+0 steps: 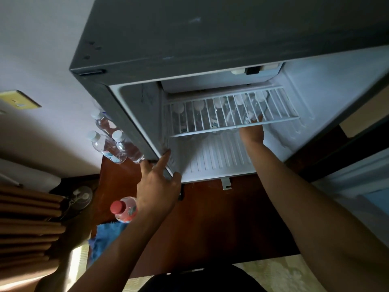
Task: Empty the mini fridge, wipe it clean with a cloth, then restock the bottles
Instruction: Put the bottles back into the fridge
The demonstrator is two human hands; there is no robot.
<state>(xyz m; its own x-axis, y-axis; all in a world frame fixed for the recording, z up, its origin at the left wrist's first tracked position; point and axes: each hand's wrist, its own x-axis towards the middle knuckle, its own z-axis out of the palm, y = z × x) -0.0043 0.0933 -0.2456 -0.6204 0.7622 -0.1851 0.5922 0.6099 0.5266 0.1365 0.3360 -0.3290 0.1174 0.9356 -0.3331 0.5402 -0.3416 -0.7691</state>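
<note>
The grey mini fridge [189,43] stands open on a brown table [221,224]. Several clear water bottles [219,110] with white caps stand under its white wire shelf [231,125]. My right hand [252,132] reaches in below the shelf, its fingers hidden behind the wire and among the bottles. My left hand [156,186] rests on the fridge's lower left front edge, fingers straight. Three more water bottles [109,144] stand outside against the fridge's left wall. A red-capped pink bottle [124,209] stands near my left wrist. A blue cloth [105,234] lies at the table's left edge.
The fridge door [345,85] hangs open to the right. A small fan [81,197] and brown curtain folds [27,224] sit low on the left. A yellow wall plate [19,100] is on the left wall.
</note>
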